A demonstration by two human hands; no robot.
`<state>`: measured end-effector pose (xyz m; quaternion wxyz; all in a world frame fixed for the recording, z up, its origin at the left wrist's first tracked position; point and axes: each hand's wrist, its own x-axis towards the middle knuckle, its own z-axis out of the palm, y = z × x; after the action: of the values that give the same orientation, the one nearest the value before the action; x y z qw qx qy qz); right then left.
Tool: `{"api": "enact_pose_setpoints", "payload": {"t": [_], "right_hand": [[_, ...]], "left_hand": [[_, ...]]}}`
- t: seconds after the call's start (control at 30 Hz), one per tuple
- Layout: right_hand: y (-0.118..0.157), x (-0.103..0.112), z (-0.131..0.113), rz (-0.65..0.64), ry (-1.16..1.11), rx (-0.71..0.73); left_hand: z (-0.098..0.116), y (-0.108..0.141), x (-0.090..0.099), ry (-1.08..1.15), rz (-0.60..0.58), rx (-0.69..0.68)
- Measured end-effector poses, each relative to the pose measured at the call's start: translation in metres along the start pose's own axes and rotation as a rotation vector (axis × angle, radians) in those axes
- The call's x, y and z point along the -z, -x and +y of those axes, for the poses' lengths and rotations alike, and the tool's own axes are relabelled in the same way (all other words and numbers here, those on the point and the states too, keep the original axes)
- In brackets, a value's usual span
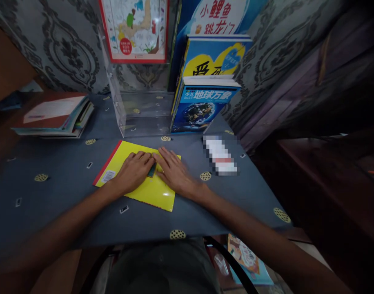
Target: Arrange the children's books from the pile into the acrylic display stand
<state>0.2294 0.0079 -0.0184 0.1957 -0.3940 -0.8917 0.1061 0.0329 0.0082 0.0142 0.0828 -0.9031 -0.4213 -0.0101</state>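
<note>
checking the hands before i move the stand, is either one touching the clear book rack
No, both the left hand and the right hand lie on the yellow book.

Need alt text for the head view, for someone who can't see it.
Two bare hands, left and right, press flat on a yellow book with a red spine on a grey patterned tablecloth, before a clear plastic rack of books.

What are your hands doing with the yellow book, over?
Left hand: flat on yellow book. Right hand: flat on it too, fingers spread. Yellow book: lying on patterned tablecloth. Only hands cover it.
</note>
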Motion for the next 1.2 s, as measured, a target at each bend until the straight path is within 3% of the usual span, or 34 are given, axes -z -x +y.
{"api": "enact_pose_setpoints", "payload": {"t": [0.2,0.37,0.47,0.57,0.7,0.8,1.0,1.2], "right_hand": [[0.039,0.006,-0.044,-0.077,-0.041,0.09],[0.05,0.012,-0.057,-0.148,-0.054,0.104],[0.051,0.018,-0.049,-0.19,-0.079,0.129],[0.05,0.025,-0.027,-0.221,-0.099,0.111],[0.042,0.032,0.013,-0.148,-0.124,-0.039],[0.037,0.034,0.03,-0.117,-0.14,-0.086],[0.037,0.032,0.028,-0.09,-0.077,-0.099],[0.039,0.033,0.029,-0.081,-0.065,-0.09]], "left_hand": [[-0.005,0.001,-0.002,0.1,0.022,0.012],[-0.004,0.002,-0.003,0.065,0.035,0.021],[-0.004,0.003,-0.003,0.038,0.038,0.03],[-0.003,0.005,-0.002,0.04,0.042,0.034],[-0.003,0.004,-0.003,0.062,0.051,0.037],[-0.004,0.006,-0.004,0.077,0.075,0.022],[-0.006,0.046,0.01,0.243,0.086,-0.283],[-0.012,0.084,0.008,0.082,0.113,-0.265]]}}
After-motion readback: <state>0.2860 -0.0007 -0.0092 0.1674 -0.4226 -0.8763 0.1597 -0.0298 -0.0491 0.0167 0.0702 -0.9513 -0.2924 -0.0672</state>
